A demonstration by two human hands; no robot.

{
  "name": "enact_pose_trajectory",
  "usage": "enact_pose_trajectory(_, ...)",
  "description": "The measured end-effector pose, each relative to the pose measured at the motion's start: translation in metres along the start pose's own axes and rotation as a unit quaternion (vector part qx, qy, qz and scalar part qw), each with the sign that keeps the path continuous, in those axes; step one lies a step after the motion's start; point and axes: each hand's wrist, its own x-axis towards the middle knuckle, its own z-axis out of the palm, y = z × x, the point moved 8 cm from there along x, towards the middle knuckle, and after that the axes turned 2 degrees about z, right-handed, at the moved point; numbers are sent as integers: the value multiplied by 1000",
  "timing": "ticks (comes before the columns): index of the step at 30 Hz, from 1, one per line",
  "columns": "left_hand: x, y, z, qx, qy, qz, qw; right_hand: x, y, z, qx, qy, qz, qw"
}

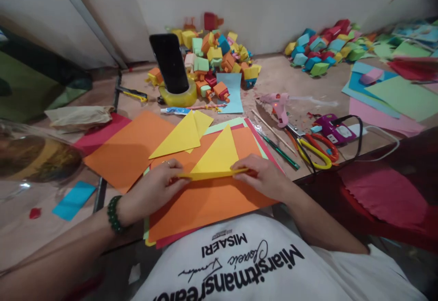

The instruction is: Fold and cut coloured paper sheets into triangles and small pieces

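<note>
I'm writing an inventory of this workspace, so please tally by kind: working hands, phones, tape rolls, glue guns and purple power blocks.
Hands (left hand, right hand): 2
Phone: 1
Tape roll: 1
Glue gun: 1
Purple power block: 1
Total: 6

Folded paper [217, 157] yellow; top sheet [212, 205] orange; glue gun [280, 109] pink; bead bracelet [113, 214] dark green.

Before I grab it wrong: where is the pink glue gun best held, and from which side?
Grip the handle of the pink glue gun, coming from the near side with the right hand, the closer one. The handle points toward the person, while the nozzle points left. An orange light glows on the gun, so the nozzle may be hot.
</note>
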Motion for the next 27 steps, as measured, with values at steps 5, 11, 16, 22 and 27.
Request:
enact_pose_trajectory(5, 11, -9, -6, -25, 31, -40, 998, 10, 23, 1, 46, 18, 124, 991)
enact_pose_trajectory(11, 11, -12, -6, -40, 34, -54, 997, 12, 22, 1, 23, 19, 148, 989)
enact_pose_trajectory(16, 8, -16, 0, -34, 19, -69, 997, 8, 22, 3, 15, 22, 147, 989)
enact_pose_trajectory(22, 6, -8, -2, 12, -5, -92, 996, 11, 15, 2, 12, 26, 145, 989)
enact_pose_trajectory(27, 4, -5, -2, 32, -21, -97, 995, 12, 10, 1, 14, 23, 155, 988)
